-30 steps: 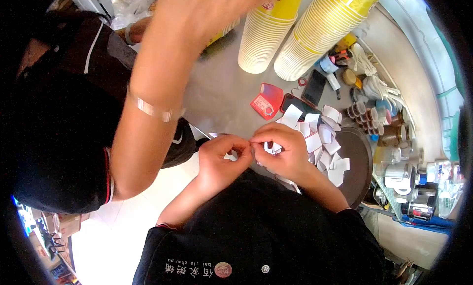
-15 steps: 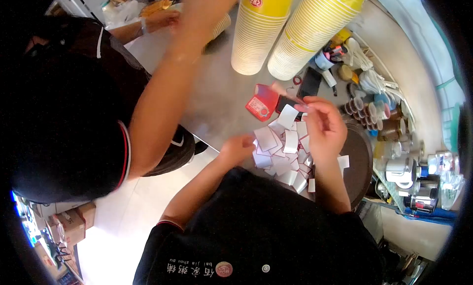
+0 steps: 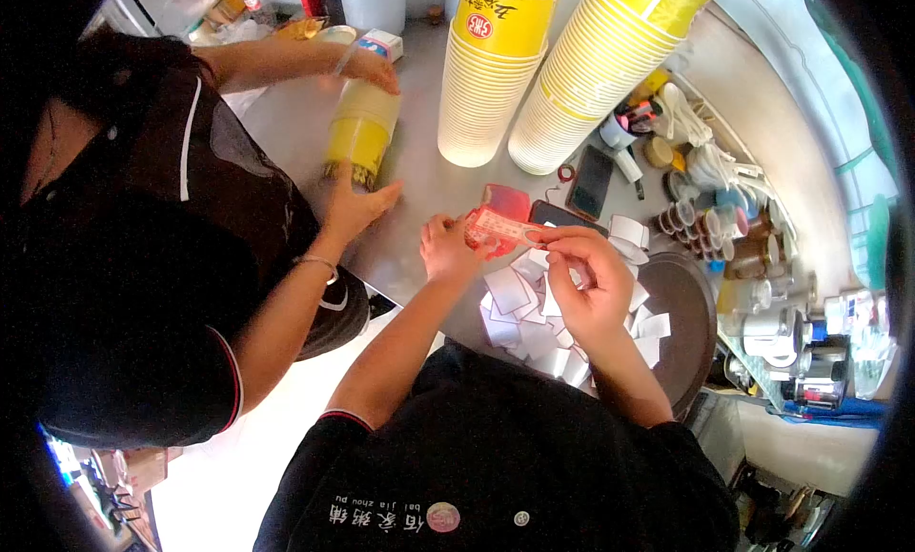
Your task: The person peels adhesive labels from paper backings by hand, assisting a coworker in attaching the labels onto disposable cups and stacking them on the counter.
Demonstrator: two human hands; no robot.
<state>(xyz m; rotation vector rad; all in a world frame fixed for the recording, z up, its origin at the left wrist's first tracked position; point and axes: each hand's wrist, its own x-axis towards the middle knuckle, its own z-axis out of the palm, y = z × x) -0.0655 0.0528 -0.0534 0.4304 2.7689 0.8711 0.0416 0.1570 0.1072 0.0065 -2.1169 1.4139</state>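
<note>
My right hand (image 3: 593, 277) pinches one end of a red-and-white printed label strip (image 3: 508, 228). The strip stretches left toward my left hand (image 3: 452, 250), whose fingers are closed on red printed labels (image 3: 494, 247); the exact grip is partly hidden. Just beyond lies a red packet (image 3: 507, 201) on the metal table. Under and beside my right hand spreads a loose heap of small white paper pieces (image 3: 513, 295), some reaching onto a round dark tray (image 3: 691, 361).
Tall stacks of yellow-and-white paper cups (image 3: 491, 104) stand at the back. Phones (image 3: 591, 182) and small jars (image 3: 758, 252) lie to the right. At left, a co-worker's hands (image 3: 357, 207) are around a shorter cup stack (image 3: 364, 132).
My left hand has moved up from the paper heap to the red labels. My right hand has shifted slightly left and down, lowering the strip. The co-worker's hands have come to the shorter cup stack.
</note>
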